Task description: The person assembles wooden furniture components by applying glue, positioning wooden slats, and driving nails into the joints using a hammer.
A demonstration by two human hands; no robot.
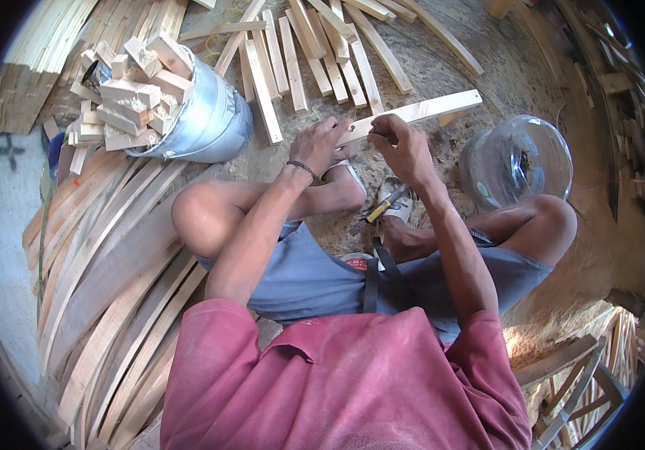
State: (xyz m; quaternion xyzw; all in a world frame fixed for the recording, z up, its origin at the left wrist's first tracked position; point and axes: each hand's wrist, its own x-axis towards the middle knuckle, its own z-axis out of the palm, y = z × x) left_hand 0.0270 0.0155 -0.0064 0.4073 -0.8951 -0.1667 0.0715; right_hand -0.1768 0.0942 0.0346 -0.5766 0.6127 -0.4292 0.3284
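Observation:
A pale wooden strip (431,109) lies slantwise in front of me, with a small dark spot near each end. My left hand (321,145) is closed around its near left end. Just over the strip, my right hand (405,150) has thumb and fingertips pinched together. Something small and dark may be between them, too small to name. A tool with a yellow and black handle (384,207) rests by my right foot; its dark end is hard to make out.
A metal bucket (213,112) full of wood offcuts stands at left. Several loose strips (292,64) lie on the ground ahead. At right sits a clear plastic tub (480,169) with small dark items inside. Long boards (112,300) are stacked on my left.

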